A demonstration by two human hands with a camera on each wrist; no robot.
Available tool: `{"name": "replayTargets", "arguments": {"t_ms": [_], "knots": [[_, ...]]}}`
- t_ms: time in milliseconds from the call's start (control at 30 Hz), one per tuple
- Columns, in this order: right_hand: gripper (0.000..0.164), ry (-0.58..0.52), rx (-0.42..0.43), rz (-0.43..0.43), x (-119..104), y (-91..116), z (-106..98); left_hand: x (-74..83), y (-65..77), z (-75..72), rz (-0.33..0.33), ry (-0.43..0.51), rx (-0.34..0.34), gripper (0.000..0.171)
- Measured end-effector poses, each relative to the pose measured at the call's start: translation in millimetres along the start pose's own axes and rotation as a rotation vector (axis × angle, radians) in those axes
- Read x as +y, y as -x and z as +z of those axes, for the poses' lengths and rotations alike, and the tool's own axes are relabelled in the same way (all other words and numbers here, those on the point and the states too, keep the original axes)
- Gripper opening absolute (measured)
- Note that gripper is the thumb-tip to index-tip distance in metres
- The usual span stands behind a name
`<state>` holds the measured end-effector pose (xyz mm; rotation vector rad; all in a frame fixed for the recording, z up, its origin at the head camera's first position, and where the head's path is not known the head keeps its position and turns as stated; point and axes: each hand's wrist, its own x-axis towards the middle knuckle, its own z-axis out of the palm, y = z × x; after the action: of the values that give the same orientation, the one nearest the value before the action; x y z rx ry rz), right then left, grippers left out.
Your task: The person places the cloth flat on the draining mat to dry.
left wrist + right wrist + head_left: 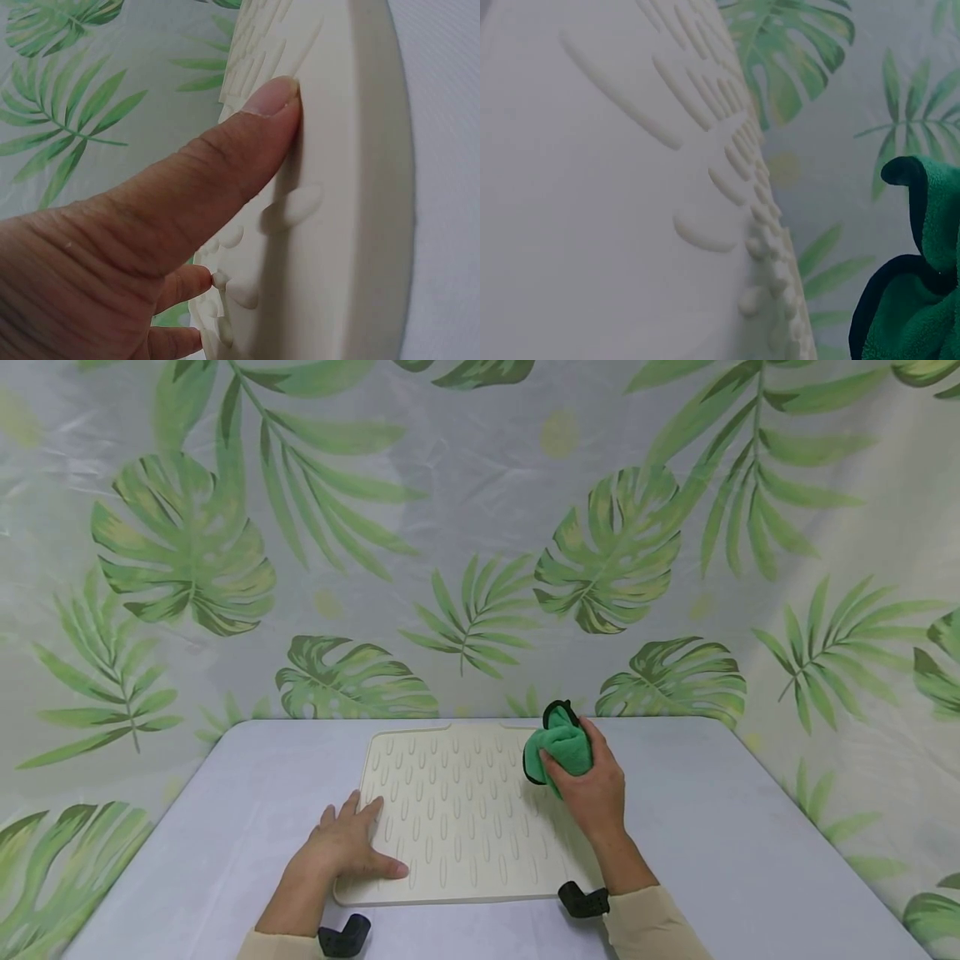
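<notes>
A cream draining mat (465, 827) with rows of raised oval ridges lies flat on the white table. My left hand (347, 843) rests with spread fingers on the mat's left edge, its thumb lying on the near left corner; the left wrist view shows that thumb (217, 165) pressed along the surface by the rim. Over the mat's far right part, my right hand (596, 785) grips a bunched green cloth (566, 747) with black trim. Part of the cloth (922, 315) also appears in the right wrist view. Whether it touches the mat I cannot tell.
White table surface (255, 793) extends to the left and right of the mat. A leaf-patterned sheet (480, 527) hangs behind the table and along its sides. Each wrist carries a black camera mount, one near the left cuff (281, 946), one near the right cuff (652, 922).
</notes>
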<state>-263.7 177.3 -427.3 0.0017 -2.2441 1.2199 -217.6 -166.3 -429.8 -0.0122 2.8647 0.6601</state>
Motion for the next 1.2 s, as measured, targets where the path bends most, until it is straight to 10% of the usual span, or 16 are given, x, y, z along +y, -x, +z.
{"name": "replayTargets", "arguments": {"t_ms": [1200], "knots": [[0.078,0.017,-0.127,-0.074,-26,21,23,-0.4,0.9,-1.3,-0.008,0.019,-0.017,0.124]]}}
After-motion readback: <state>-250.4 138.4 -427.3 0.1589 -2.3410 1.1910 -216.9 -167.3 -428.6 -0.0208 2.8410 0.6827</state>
